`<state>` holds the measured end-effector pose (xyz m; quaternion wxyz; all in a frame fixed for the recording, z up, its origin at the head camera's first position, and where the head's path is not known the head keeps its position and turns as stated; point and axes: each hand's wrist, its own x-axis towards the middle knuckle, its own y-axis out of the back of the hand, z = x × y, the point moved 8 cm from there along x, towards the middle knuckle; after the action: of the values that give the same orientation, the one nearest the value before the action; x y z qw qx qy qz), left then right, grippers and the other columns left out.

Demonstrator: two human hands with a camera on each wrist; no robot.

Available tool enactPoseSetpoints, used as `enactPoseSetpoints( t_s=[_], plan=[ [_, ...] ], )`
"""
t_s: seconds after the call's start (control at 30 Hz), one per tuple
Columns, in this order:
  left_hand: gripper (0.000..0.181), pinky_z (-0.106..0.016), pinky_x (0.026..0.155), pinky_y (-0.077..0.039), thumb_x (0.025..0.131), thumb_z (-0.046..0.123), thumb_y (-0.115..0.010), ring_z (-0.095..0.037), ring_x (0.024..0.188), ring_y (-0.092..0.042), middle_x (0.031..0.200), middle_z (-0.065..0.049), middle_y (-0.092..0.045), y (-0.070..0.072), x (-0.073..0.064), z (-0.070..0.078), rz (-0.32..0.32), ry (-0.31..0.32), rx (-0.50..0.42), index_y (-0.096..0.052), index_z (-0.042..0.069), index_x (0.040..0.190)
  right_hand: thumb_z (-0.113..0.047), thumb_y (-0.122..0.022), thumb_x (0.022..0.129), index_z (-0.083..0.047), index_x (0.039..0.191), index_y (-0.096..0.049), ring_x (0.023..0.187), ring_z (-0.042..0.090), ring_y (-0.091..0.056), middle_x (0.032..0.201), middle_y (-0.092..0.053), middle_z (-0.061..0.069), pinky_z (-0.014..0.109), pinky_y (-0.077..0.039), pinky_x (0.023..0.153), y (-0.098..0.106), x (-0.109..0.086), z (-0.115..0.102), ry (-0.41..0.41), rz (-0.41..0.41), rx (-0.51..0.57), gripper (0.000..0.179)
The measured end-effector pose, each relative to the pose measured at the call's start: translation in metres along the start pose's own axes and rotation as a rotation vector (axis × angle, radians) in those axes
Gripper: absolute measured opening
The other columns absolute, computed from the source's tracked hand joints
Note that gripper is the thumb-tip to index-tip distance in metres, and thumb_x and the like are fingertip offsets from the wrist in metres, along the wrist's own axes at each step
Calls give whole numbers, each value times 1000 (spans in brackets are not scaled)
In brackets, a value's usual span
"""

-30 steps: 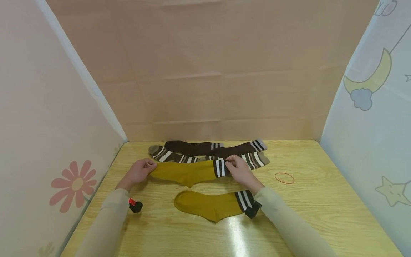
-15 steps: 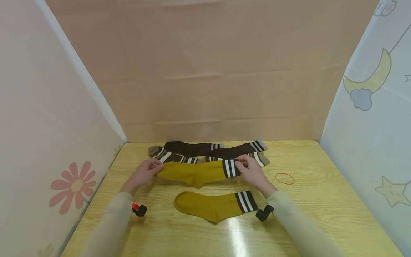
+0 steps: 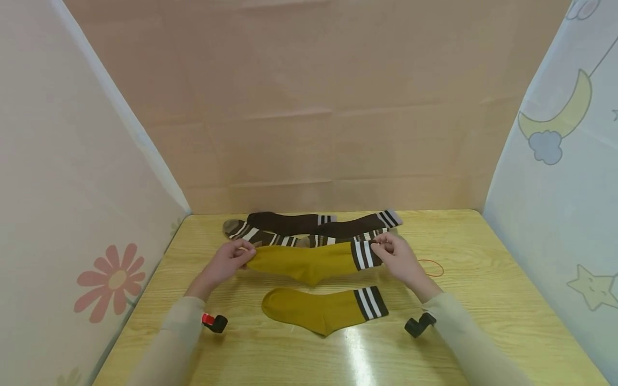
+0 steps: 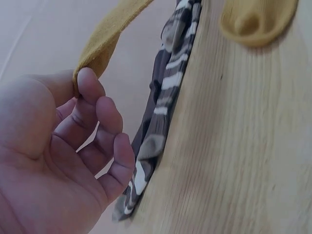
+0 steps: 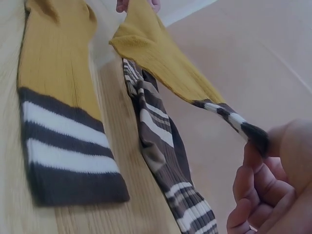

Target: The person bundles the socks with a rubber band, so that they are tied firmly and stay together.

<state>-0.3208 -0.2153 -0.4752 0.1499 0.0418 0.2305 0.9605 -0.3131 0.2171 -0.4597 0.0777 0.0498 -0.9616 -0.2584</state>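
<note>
A mustard-yellow sock [image 3: 304, 261] with a dark, white-striped cuff is stretched sideways between my hands, held above the table. My left hand [image 3: 230, 261] pinches its toe end between thumb and forefinger, as the left wrist view also shows on the sock's toe [image 4: 102, 46]. At the cuff, my right hand [image 3: 399, 260] pinches the dark edge; the right wrist view shows the cuff [image 5: 234, 122] running into those fingers. A matching yellow sock [image 3: 318, 311] lies flat on the table nearer to me, toe to the left and cuff to the right, apart from both hands.
Behind the held sock lie two dark brown socks [image 3: 285, 222] and brown-and-white striped socks [image 3: 260, 236], partly hidden. A red ring outline [image 3: 434, 268] is on the wooden table [image 3: 492, 321] at right. Walls stand left, right and behind.
Both hands have moved to the right with the yellow sock stretched between them, so it now hangs behind the flat one. The sock on the table has stayed put.
</note>
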Motion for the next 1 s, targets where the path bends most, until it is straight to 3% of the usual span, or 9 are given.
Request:
enactPoseSetpoints(
  t_s=[0.27,0.53,0.63,0.8,1.0],
  plan=[
    [18,-40,77,-61,109,18,-61,-22,80,-68,93,-6,-72,-15,-10,13,-27,-11,-49,-68,2,113,-18,-63,107,4,123,-62,58,11,-41,67,-50,1,29,-38,53,15,-14,2,0,-8,8,27],
    [22,-48,81,-61,108,21,-63,-46,84,-67,86,-8,-72,-27,-22,17,-96,25,-95,-68,1,115,-21,-64,107,1,120,-63,62,13,-46,72,-61,3,30,-41,54,23,-27,9,-50,-36,4,25],
    [23,-46,80,-61,107,22,-65,-40,80,-67,89,-9,-74,-29,-27,18,-120,42,-108,-67,1,115,-22,-64,107,2,122,-62,66,14,-49,75,-61,2,31,-45,58,25,-32,8,-73,-67,28,28],
    [24,-46,81,-60,106,21,-67,-26,74,-65,86,-14,-72,-33,-34,18,-178,68,-145,-67,-1,113,-18,-62,107,7,124,-58,61,12,-45,67,-47,-2,33,-52,64,22,-40,10,-128,-152,132,30],
    [22,-42,79,-61,106,17,-66,-21,75,-66,87,-5,-72,-41,-42,11,-249,99,-178,-68,-4,111,-16,-63,106,9,122,-57,61,11,-46,66,-48,-4,32,-49,63,12,-49,19,-172,-225,158,30]
  ],
)
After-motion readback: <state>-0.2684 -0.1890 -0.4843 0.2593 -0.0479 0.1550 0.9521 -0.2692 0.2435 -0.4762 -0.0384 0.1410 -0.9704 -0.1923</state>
